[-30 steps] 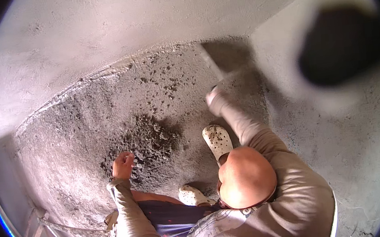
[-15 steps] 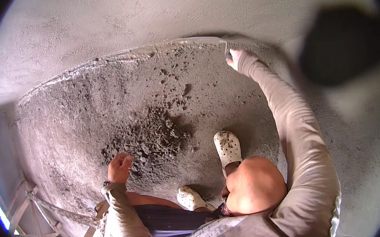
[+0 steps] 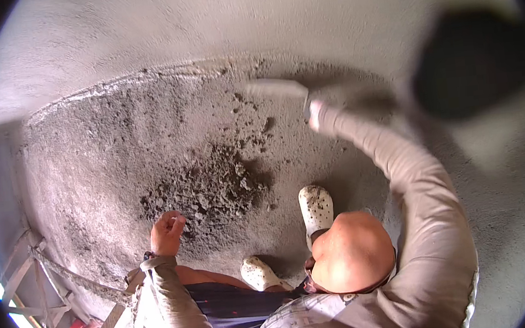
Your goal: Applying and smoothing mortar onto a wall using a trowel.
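My right hand (image 3: 316, 116) is closed round the handle of a plastering trowel (image 3: 277, 88). The long, slightly blurred blade points left, just above the rough grey floor and short of the base of the wall. My left hand (image 3: 167, 232) hangs near my knee with its fingers curled; a small pale spot shows at the fingertips, but what they hold, if anything, I cannot make out. Beside that hand lies a heap of crumbly dark mortar (image 3: 213, 181), with loose lumps scattered from it toward the wall.
The grey plastered wall (image 3: 198, 18) rises along the far side. My feet, in mortar-spotted white clogs (image 3: 316, 208), stand right of the heap. Wooden framing (image 3: 41, 299) crosses the lower left, near a red object (image 3: 78, 326). A blurred dark shape covers the upper right.
My right hand has drawn the trowel back from the wall's base, toward me and slightly left, over the floor. My left hand has barely moved.
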Demonstrator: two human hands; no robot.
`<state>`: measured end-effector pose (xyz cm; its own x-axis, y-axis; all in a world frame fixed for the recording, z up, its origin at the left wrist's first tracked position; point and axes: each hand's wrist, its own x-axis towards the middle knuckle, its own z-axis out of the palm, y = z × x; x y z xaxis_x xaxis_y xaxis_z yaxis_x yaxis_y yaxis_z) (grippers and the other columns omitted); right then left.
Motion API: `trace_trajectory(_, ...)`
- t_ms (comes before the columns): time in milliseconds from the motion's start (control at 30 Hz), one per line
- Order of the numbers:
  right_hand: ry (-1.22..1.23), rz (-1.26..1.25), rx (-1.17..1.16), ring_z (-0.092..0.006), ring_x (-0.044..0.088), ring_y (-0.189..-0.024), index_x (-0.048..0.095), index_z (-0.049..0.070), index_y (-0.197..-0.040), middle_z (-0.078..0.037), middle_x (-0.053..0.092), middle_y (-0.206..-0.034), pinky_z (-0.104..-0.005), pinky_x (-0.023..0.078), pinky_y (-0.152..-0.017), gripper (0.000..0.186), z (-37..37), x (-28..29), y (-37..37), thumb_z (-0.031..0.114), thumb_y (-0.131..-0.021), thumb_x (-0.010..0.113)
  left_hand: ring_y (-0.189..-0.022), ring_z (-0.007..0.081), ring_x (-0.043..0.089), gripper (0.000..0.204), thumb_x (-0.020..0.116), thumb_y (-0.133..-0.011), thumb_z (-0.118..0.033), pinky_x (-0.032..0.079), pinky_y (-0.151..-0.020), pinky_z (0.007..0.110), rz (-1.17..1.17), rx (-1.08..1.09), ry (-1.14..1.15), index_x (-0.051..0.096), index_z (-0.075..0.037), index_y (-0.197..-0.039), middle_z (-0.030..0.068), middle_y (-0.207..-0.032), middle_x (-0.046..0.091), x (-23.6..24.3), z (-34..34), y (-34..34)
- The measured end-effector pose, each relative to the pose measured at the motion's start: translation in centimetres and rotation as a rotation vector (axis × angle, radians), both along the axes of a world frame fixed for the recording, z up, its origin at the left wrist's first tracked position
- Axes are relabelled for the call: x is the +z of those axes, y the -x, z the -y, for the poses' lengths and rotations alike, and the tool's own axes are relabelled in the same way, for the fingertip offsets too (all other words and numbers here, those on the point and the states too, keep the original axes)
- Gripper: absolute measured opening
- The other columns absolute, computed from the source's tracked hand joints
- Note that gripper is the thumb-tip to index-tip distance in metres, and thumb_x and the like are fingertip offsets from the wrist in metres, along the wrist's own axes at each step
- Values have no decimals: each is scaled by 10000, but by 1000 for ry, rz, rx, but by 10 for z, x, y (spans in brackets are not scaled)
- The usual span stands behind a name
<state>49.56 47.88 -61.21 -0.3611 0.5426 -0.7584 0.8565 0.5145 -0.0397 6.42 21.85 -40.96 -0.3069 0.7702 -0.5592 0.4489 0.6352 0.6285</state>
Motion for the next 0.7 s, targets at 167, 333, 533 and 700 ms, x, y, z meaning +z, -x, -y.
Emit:
trace_trajectory(167,162,-13,58,-279,572,-928,562,70,-1030,-172,595,-964,-389,457,-800,301,72,139,72,164,-755,482,-573,73,498,270,630,-751,-254,403,-520,226,1,-58,94,594,-56,-931,16,-627,563,6,-19,-17)
trace_trajectory(333,-192,-174,-344,-320,589,-726,543,28,-889,-185,598,-821,-406,482,-646,287,-10,152,55,274,-743,542,-577,75,491,284,630,-750,-247,406,-528,234,-47,-133,-5,589,-52,-952,13,-626,555,23,-17,-25)
trace_trajectory(533,-431,-91,-284,-317,590,-785,558,41,-901,-173,605,-862,-408,479,-706,294,-79,100,56,291,-748,541,-567,59,463,261,626,-768,-210,392,-506,216,37,-1,67,583,-33,-954,-1,-635,541,28,-2,-7)
trace_trajectory(700,-317,421,567,-318,582,-814,574,33,-869,-173,597,-891,-383,480,-731,261,-111,20,25,259,-741,551,-576,65,470,271,624,-773,-212,391,-514,217,40,-38,-9,571,-32,-968,0,-638,548,24,2,-8)
